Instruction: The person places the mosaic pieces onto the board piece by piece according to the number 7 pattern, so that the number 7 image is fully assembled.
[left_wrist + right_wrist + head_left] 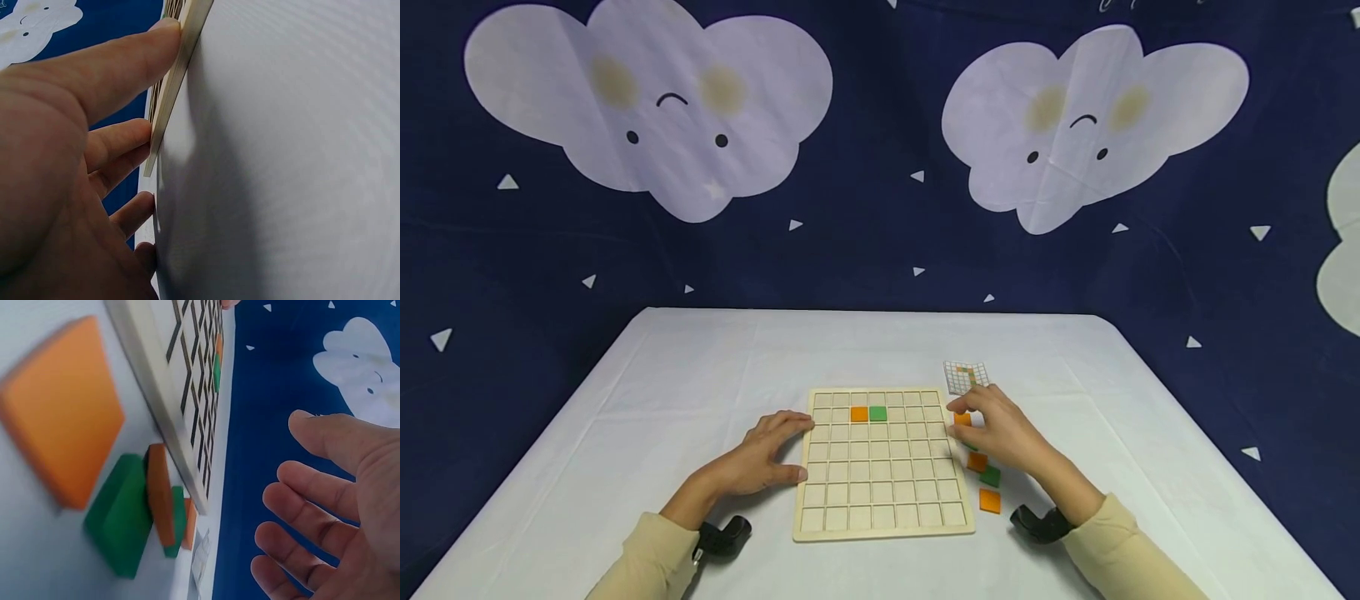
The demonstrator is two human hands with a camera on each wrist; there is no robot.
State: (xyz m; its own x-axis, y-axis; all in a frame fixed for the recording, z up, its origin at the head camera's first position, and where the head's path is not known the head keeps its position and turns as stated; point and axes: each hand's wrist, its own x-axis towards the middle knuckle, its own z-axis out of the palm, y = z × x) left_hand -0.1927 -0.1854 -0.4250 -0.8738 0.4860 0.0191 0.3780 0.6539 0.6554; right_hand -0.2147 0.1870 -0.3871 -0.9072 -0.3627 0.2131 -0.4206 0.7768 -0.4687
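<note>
The wooden grid board [882,472] lies flat on the white-covered bench [715,358], between the person's two hands. Two tiles sit on it side by side in the second row from the far edge: an orange tile [859,414] in the third column from the left and a green tile [877,413] in the fourth.

Left hand [758,457]: grip released. The thumb and fingers are spread along the board's left edge, and the left wrist view shows the thumb touching it.

Right hand [1003,429]: grip released. It is poised over the loose tiles beside the board's right edge; the right wrist view shows its fingers relaxed and apart from them.

Loose tiles, from nearest to farthest: an orange piece [989,501] lying separately; a green piece [992,477] partly overlapped by a second orange piece [977,462]; another green piece [177,522], largely hidden from the head view; and a third orange piece [962,419], partly covered by the right hand.

A small pattern card [962,377], printed with a grid and coloured squares, lies beyond the right hand, near the board's far right corner. A dark blue backdrop [880,242] with clouds and triangles hangs behind the bench.
</note>
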